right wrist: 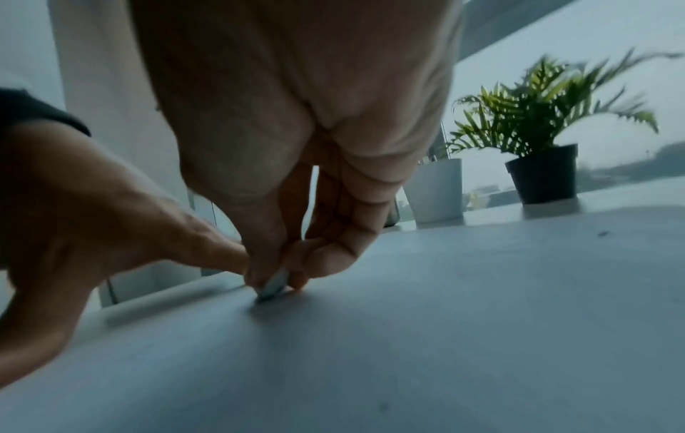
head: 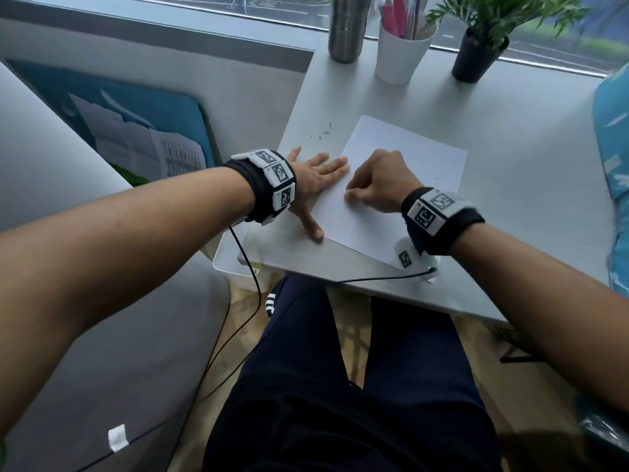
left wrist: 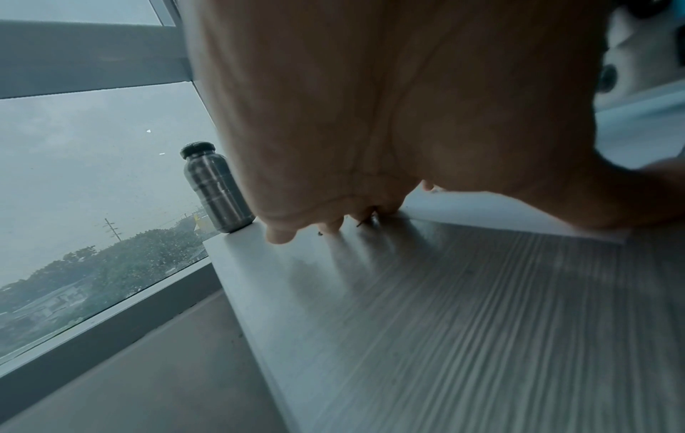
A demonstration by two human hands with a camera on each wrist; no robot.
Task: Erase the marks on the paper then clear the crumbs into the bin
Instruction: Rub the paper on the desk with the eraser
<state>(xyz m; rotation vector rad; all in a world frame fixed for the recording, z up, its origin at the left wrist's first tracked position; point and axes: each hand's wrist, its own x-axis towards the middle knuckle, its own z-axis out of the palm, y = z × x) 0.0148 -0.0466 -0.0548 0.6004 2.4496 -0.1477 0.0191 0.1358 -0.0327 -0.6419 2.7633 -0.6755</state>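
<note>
A white sheet of paper (head: 408, 165) lies on the pale table (head: 510, 131). My left hand (head: 316, 175) lies flat with spread fingers, pressing on the paper's left edge. My right hand (head: 377, 185) rests on the paper with curled fingers. In the right wrist view its fingertips (right wrist: 259, 278) pinch a small pale eraser (right wrist: 274, 288) against the sheet (right wrist: 444, 322). Dark eraser crumbs (head: 325, 132) lie scattered on the table beyond my left hand, and a few show near my left fingertips (left wrist: 326, 227). I see no marks on the paper.
At the table's back stand a steel bottle (head: 347, 28), a white cup of pens (head: 401, 52) and a potted plant (head: 476, 56). A translucent white bin rim (head: 228, 264) shows under the table's near left corner. Cables hang over my lap.
</note>
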